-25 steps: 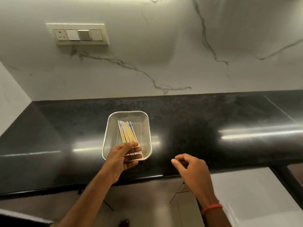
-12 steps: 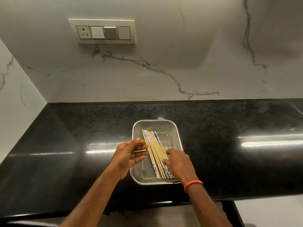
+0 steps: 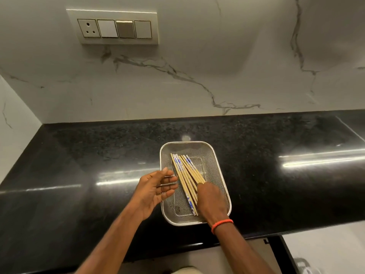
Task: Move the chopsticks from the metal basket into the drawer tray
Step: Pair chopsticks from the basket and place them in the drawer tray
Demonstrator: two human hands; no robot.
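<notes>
A rectangular metal mesh basket (image 3: 217, 155) sits on the black countertop near its front edge. Several wooden chopsticks (image 3: 184, 174) with blue-and-white patterned ends lie in it in a fanned bundle, running from far left to near right. My right hand (image 3: 210, 200), with a red band at the wrist, is inside the basket, its fingers curled down over the near part of the bundle. My left hand (image 3: 156, 189) hovers at the basket's left rim, fingers apart and reaching toward the chopsticks, holding nothing. The drawer tray is out of view.
The glossy black countertop (image 3: 79, 175) runs left to right, backed by a white marble wall with a switch panel (image 3: 114, 28). A side wall closes the left end. Below the counter's front edge at the right a pale floor (image 3: 325, 244) shows.
My right hand came up from below the counter edge into the basket and now covers the chopsticks' near ends. My left hand let go of the bundle and shifted to the left rim.
</notes>
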